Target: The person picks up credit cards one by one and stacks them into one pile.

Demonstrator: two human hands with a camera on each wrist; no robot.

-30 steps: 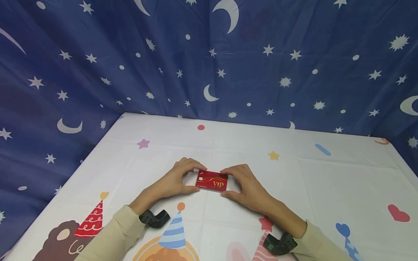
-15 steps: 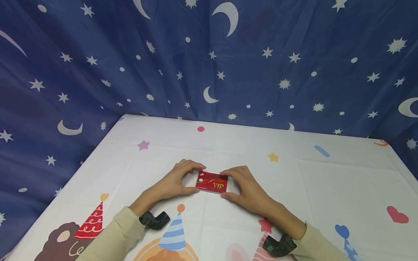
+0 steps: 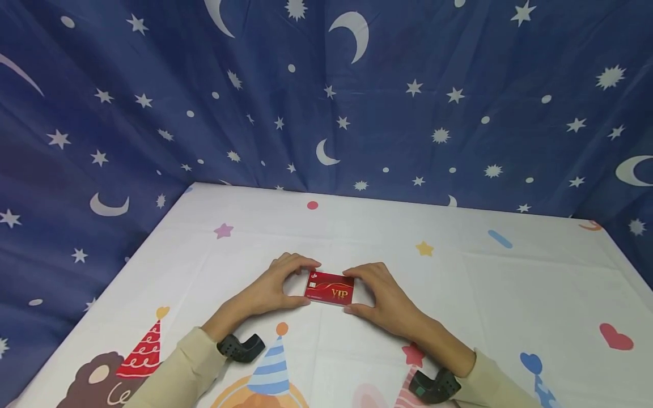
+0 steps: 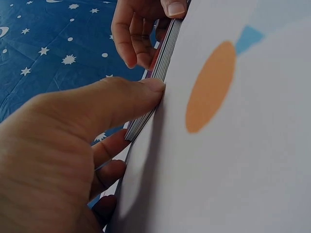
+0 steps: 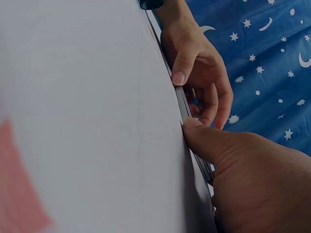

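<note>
A stack of cards (image 3: 329,288), its top one red with gold "VIP" lettering, lies flat on the white cloth in the head view. My left hand (image 3: 272,289) pinches its left end, thumb at the near edge and fingers at the far edge. At the right end, my right hand (image 3: 385,300) pinches it the same way. The left wrist view shows the layered edges of the stack (image 4: 165,53) with the left thumb (image 4: 131,97) pressed against them. In the right wrist view, the right thumb (image 5: 204,138) touches the same near side of the stack (image 5: 182,103).
The white tablecloth (image 3: 459,306) bears printed stars, hearts and party-hat animals. Behind and to the left hangs a blue curtain (image 3: 285,90) with moons and stars. Dark wrist devices sit on the left wrist (image 3: 241,347) and right wrist (image 3: 435,386).
The whole head view has shifted slightly, so everything sits a little lower in it. Both hands keep the same hold at the ends of the card stack.
</note>
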